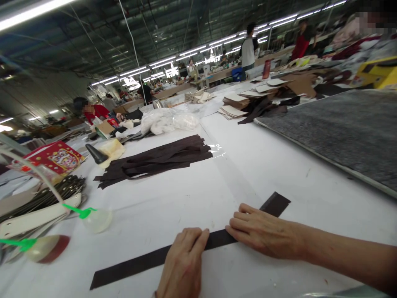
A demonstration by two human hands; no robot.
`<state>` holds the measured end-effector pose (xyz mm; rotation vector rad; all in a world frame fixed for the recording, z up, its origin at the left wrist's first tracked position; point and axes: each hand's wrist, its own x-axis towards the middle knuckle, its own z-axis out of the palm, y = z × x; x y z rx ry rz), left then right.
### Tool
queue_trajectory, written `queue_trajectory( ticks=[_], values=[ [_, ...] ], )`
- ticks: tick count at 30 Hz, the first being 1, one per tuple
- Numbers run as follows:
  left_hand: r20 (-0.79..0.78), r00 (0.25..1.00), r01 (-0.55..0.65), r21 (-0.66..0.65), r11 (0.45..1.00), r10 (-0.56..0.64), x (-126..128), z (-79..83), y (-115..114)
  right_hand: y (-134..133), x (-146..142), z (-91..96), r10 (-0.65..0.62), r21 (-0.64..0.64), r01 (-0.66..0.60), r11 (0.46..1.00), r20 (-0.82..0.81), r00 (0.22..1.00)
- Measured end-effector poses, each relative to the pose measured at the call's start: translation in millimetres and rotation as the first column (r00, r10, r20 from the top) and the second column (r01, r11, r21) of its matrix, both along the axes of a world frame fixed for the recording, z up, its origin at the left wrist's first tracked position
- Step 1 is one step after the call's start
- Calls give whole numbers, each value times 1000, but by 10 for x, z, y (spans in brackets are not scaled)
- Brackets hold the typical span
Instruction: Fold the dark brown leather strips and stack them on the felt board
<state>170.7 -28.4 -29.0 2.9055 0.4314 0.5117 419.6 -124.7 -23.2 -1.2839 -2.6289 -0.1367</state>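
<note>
A long dark brown strip (130, 264), which looks like leather or fabric, lies slantwise across the white table in front of me. My left hand (186, 258) is closed on its middle part, with thumb and fingertips at the strip's edges. To the right, my right hand (263, 231) also has its fingers curled and pressed onto the strip, and the far end sticks out beyond the knuckles. A short stretch of strip shows between the two hands. Farther up the table lies a bundle of similar dark brown strips (161, 159).
Two squeeze bottles with green nozzles, one clear (97, 220) and one with reddish-brown liquid (46, 248), lie at the left. A dark cone-shaped tool (96, 154) is behind them. A grey board (335, 128) occupies the right, near stacked cut pieces (235, 103). Several people work farther off.
</note>
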Motion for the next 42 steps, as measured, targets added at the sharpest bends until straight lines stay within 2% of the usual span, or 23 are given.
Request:
queue_trajectory(
  ticks=[2, 4, 7, 10, 17, 22, 27, 33, 37, 42],
  values=[
    [-6, 999, 42, -59, 997, -43, 220, -39, -109, -5, -4, 3, -6, 22, 6, 1000, 11, 1000],
    [-20, 998, 52, -47, 998, -53, 349, -117, -177, -19, 8, 11, -15, 34, 14, 999, 21, 1000],
    [-55, 997, 59, 17, 998, -58, 369, -241, -193, -56, 66, 15, -21, 42, 19, 999, 38, 999],
    [-81, 995, 70, 49, 996, -66, 322, -295, -165, -104, 150, 5, -33, 33, 31, 999, 63, 997],
    [-117, 992, 56, 153, 987, -38, 398, -233, -208, -206, 299, 37, -40, 25, 38, 999, 84, 996],
    [-142, 988, -18, 244, 969, 54, 479, -177, -283, -266, 402, 22, -40, 51, 35, 998, 97, 994],
    [-135, 989, -26, 270, 963, 64, 503, -174, -303, -340, 479, 21, -61, 35, 57, 998, 131, 989],
    [-59, 998, 31, 180, 983, -21, 584, -220, -281, -448, 568, 40, -92, -13, 95, 995, 143, 985],
    [-132, 985, 125, 129, 984, -108, 669, -235, -256, -519, 628, 56, -126, -27, 131, 991, 138, 982],
    [-175, 979, 135, 182, 974, -103, 756, -185, -289, -560, 666, 70, -132, -22, 136, 991, 124, 984]
  ],
)
